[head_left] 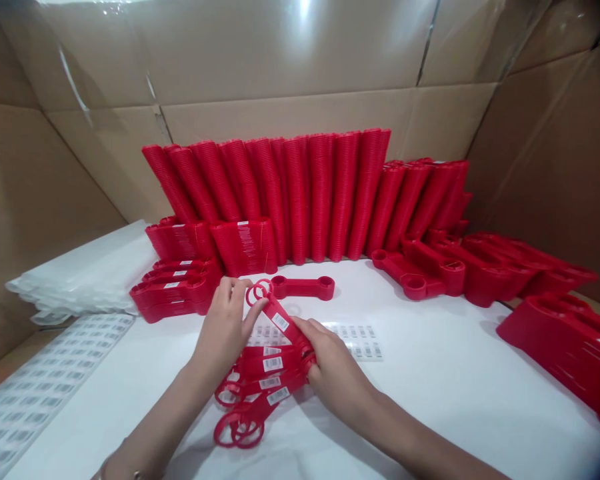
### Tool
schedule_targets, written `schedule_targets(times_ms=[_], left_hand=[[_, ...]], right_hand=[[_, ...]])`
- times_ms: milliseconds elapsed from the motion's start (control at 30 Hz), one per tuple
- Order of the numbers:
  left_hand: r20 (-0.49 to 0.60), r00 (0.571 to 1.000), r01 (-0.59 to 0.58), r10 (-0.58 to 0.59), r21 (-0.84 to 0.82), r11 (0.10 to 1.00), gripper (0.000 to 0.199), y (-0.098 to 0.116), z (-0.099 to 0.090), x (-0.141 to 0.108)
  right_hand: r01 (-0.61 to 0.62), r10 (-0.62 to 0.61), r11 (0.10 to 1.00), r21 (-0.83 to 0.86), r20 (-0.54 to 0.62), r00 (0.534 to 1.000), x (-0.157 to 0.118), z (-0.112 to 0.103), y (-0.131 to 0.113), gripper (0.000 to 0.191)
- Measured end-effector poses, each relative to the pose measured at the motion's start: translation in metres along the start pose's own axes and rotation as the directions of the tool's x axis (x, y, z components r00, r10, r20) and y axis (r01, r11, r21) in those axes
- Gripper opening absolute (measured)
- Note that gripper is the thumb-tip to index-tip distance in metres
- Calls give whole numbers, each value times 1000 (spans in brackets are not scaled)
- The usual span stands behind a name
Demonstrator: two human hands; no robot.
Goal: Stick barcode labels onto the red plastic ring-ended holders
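My right hand (337,367) is closed round the right ends of several fanned-out flat red plastic pieces (253,368), each with a round ring at its end and a white barcode label. My left hand (223,323) pinches the ringed upper end of the topmost piece (275,313), which slants away from the others. The right-end rings are partly hidden by my right fingers. Beneath the bunch, a sheet of barcode labels (363,341) lies on the white table. Just beyond my hands rests a small red stack of the same pieces (304,287).
Tall stacks of red pieces (295,200) line the cardboard wall (290,60). Shorter bundles stand left (173,293) and right (560,340). On the left are white plastic bags (85,273) and a large label sheet (45,387) on the table (430,400).
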State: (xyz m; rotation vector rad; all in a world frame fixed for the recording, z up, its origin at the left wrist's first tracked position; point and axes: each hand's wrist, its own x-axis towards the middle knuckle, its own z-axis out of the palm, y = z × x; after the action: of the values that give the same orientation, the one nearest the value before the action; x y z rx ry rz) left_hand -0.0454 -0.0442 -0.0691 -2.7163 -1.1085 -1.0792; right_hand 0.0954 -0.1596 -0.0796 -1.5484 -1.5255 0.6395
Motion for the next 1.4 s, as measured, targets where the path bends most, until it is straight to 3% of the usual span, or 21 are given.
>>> schedule_targets(times_ms=[267, 467, 633, 767, 967, 1067, 1167, 1233, 1400], left_hand=[[51, 981, 191, -185, -308, 932, 7, -3, -13, 2], [338, 937, 203, -91, -312, 928, 7, -23, -19, 6], [319, 941, 245, -117, -399, 884, 12, -23, -17, 6], [302, 953, 174, -21, -488, 855, 24, -15, -17, 2], [481, 860, 67, 169, -436, 897, 40, -11, -30, -1], [461, 871, 86, 173, -488, 868, 28, -25, -34, 6], [411, 911, 231, -27, -456, 859, 21, -46, -23, 10], [383, 912, 259, -148, -255, 932, 27, -57, -8, 8], [454, 888, 186, -78, -199, 962, 24, -67, 25, -6]], right_hand=[[27, -27, 1000, 3, -32, 999, 4, -4, 4, 60], [6, -6, 1000, 4, -61, 998, 6, -4, 9, 65], [6, -6, 1000, 1, -86, 996, 7, -5, 11, 61], [17, -12, 999, 37, -124, 992, 8, -8, 11, 58], [33, -28, 999, 29, -149, 988, 10, -11, 12, 64], [32, -29, 999, 15, -138, 990, 10, -12, 12, 62], [24, -23, 1000, 7, -106, 994, 9, -12, 11, 58], [20, -20, 1000, 3, -74, 997, 8, -11, 10, 56], [30, -31, 999, -14, -36, 999, 7, -9, 12, 57]])
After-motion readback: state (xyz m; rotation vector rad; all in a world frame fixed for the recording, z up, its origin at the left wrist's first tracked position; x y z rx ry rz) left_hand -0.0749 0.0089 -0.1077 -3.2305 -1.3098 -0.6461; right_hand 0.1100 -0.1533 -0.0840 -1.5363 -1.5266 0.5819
